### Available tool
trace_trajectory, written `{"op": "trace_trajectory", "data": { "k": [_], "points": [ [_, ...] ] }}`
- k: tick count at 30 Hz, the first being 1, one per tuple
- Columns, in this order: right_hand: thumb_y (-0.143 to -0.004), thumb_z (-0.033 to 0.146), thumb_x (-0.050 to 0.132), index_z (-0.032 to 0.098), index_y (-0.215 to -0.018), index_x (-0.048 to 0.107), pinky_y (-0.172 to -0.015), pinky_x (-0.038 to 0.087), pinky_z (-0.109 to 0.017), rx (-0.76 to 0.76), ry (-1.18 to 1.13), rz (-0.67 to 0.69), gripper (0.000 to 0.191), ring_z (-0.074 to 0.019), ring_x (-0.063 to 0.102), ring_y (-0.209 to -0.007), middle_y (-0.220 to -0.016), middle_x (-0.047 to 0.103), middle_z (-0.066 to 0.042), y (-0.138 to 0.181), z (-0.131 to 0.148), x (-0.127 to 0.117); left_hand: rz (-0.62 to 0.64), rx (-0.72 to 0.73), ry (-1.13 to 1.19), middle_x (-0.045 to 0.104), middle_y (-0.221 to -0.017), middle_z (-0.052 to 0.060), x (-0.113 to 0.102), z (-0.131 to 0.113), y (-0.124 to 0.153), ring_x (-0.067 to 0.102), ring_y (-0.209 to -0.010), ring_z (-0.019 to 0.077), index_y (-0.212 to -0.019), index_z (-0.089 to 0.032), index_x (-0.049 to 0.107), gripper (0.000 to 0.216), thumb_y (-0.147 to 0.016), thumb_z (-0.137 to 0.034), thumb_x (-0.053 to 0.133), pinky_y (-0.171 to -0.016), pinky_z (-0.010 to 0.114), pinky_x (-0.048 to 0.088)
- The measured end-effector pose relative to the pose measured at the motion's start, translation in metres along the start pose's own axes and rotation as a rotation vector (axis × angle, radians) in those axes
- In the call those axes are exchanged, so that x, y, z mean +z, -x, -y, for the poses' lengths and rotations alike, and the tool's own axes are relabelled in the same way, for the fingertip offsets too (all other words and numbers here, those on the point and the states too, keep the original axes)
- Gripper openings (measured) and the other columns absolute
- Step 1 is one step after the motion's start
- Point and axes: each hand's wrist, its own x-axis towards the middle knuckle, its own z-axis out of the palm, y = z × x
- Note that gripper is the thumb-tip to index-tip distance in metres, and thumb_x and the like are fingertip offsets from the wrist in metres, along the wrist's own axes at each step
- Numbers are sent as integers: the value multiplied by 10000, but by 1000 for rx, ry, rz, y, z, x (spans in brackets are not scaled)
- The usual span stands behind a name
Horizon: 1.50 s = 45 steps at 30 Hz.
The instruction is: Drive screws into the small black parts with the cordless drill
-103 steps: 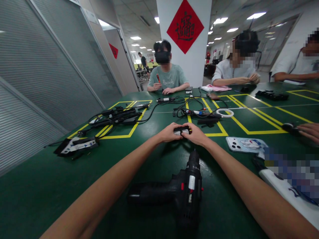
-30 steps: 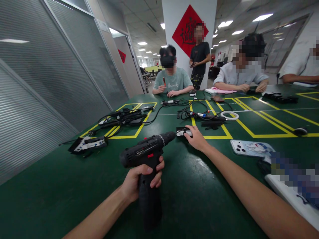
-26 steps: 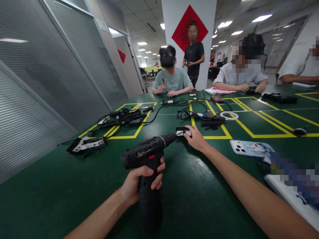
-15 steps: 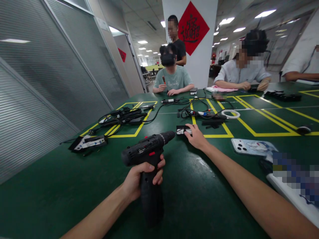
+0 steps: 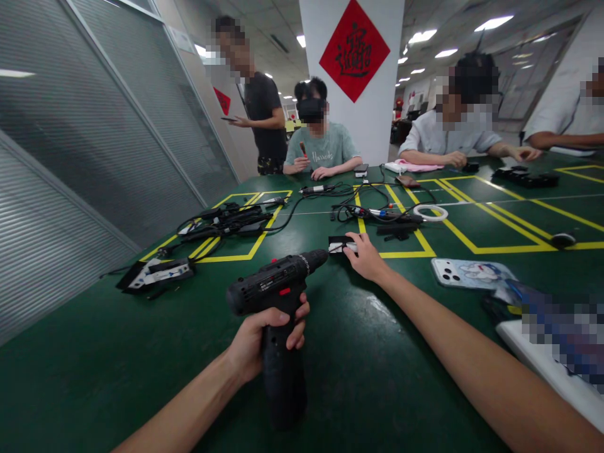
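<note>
My left hand (image 5: 264, 340) is wrapped round the grip of a black cordless drill (image 5: 278, 314), held upright above the green table (image 5: 94, 352). The drill's chuck points right and away, its tip almost at a small black and white part (image 5: 338, 244). My right hand (image 5: 365, 257) reaches forward, and its fingers press on that part and hold it down on the table.
A phone in a cartoon case (image 5: 465, 272) lies right of my right arm. Tangled black cables and tools (image 5: 226, 221) lie at the left, with more cables and a white ring (image 5: 426, 213) beyond. Several people sit across the table; one stands at the back left.
Both hands were on the small part with the drill lying on the table; now my left hand holds the drill aimed at the part. A standing person has walked left behind the seated one.
</note>
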Motion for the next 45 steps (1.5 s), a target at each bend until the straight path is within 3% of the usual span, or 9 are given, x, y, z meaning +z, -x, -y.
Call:
{"op": "trace_trajectory", "data": {
  "k": [16,45],
  "points": [
    [-848,319,500,187,-1241,473,-975,401,-359,-25,-2,-41,415,-206,530,-1018,-1120,461,-106,1,1,-1,-87,0,-60,444,-818,12,8,1,-1,438,-482,70,-995,-131,518,261,-756,-126,414,-571,298,415],
    [-833,294,518,193,-1220,482,-967,407,-355,-36,-3,-45,401,-204,533,-1016,-1096,472,-100,0,3,-2,-96,8,-69,468,-808,17,7,2,-1,440,-481,72,-980,-133,527,237,-756,-142,448,-567,295,425]
  ]
}}
